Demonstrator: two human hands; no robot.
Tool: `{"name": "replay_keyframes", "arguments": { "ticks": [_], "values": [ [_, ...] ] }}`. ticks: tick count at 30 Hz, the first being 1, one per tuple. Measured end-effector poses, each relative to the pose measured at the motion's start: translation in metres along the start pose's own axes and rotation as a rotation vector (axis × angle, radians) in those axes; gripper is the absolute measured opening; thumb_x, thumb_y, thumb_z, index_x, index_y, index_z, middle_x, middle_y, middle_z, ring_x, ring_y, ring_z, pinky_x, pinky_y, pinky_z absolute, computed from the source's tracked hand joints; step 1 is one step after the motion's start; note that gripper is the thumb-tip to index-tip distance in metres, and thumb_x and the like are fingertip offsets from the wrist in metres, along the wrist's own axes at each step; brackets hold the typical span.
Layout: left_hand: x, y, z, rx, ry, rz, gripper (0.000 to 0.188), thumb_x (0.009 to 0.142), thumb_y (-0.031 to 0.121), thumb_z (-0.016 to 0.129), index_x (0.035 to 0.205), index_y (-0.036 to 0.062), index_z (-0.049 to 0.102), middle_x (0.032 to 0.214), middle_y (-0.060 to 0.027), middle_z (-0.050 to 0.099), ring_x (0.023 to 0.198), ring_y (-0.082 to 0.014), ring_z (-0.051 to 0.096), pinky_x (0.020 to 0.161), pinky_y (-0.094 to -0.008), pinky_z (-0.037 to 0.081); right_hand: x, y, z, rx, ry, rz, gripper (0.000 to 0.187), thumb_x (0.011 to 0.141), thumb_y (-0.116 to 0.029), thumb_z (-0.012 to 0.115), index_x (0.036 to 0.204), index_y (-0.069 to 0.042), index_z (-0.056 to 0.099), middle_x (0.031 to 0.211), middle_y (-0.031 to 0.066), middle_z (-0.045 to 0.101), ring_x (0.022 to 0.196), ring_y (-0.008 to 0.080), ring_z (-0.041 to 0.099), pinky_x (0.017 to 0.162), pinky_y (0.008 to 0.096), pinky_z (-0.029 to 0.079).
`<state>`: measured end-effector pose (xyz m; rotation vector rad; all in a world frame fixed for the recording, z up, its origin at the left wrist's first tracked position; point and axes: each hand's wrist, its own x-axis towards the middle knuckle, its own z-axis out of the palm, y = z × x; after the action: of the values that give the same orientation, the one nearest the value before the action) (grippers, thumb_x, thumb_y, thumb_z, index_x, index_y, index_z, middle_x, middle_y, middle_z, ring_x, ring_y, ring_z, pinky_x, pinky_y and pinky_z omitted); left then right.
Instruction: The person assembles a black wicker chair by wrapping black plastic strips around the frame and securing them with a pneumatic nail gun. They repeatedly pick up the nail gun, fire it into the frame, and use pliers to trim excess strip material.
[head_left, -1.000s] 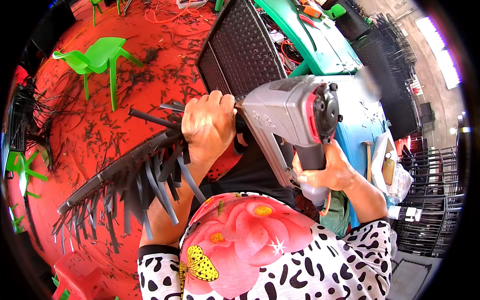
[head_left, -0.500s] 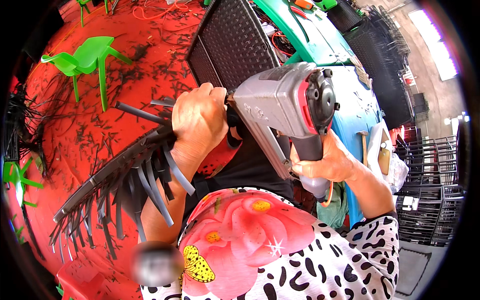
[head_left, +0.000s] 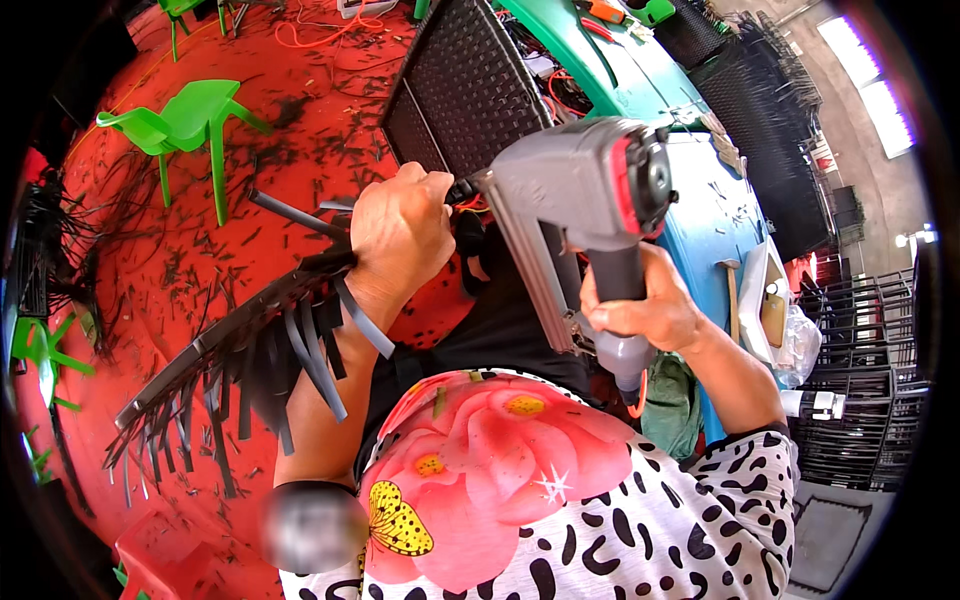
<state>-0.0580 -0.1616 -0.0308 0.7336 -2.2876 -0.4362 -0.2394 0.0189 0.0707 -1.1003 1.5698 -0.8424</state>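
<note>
My left hand (head_left: 402,222) is closed around a dark frame bar (head_left: 215,335) with many loose grey-black flat strips (head_left: 310,360) hanging off it. The bar slants from low on the left up to my fist, and its black end (head_left: 460,192) pokes out on the right. My right hand (head_left: 648,300), fingers wrapped round the dark grip, holds a grey pneumatic staple gun (head_left: 565,185). The gun's nose is close to that black end; I cannot tell whether they touch. An orange air hose (head_left: 637,400) hangs at the bottom of the grip.
A black woven panel (head_left: 465,90) stands ahead, beside a green and blue table (head_left: 700,185) bearing pliers (head_left: 597,28), a hammer (head_left: 730,300) and a white tray (head_left: 765,310). Green chairs (head_left: 190,125) stand on the red floor (head_left: 290,200) among strip scraps. Black frames (head_left: 855,370) are stacked at right.
The staple gun has shifted slightly right and up, its nose a little farther from my left fist. My left hand keeps its hold on the bar, and the view has shifted slightly.
</note>
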Motion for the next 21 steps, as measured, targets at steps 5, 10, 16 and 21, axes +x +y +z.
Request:
{"name": "replay_keyframes", "arguments": {
  "ticks": [5,10,16,21],
  "values": [
    [-0.001,0.002,-0.004,0.015,-0.008,-0.002,0.028,0.068,0.002,0.069,0.095,0.0043,0.065,0.082,-0.0126,0.061,0.076,-0.0350,0.061,0.066,-0.0424,0.048,-0.008,0.006,-0.026,0.218,0.182,-0.153,0.052,0.074,-0.011,0.066,0.120,0.007,0.048,0.075,0.0073,0.060,0.065,0.0140,0.059,0.062,0.0276,0.047],
    [0.005,0.009,-0.004,0.009,-0.028,0.006,0.025,0.071,0.005,0.068,0.096,0.0048,0.065,0.083,-0.0125,0.063,0.078,-0.0346,0.062,0.068,-0.0417,0.049,-0.012,0.020,-0.096,0.245,0.367,-0.165,0.052,0.077,-0.014,0.064,0.122,0.005,0.044,0.074,0.0093,0.059,0.063,0.0148,0.058,0.061,0.0282,0.047],
    [0.005,0.010,0.000,0.166,0.010,0.036,0.030,0.075,0.017,0.071,0.102,0.0069,0.062,0.088,-0.0105,0.066,0.080,-0.0311,0.062,0.071,-0.0417,0.046,0.030,0.078,-0.193,-0.464,0.636,0.249,0.066,0.074,-0.020,0.066,0.131,0.002,0.042,0.100,0.0205,0.062,0.090,0.0309,0.062,0.078,0.0379,0.049],
    [0.016,0.018,0.004,0.290,0.057,0.053,0.034,0.078,0.015,0.070,0.109,0.0051,0.061,0.092,-0.0099,0.063,0.087,-0.0281,0.060,0.077,-0.0400,0.045,0.065,0.117,-0.231,-0.889,0.717,0.650,0.064,0.073,-0.024,0.067,0.127,0.000,0.042,0.114,0.0262,0.060,0.108,0.0398,0.058,0.091,0.0445,0.046]
  ]
}}
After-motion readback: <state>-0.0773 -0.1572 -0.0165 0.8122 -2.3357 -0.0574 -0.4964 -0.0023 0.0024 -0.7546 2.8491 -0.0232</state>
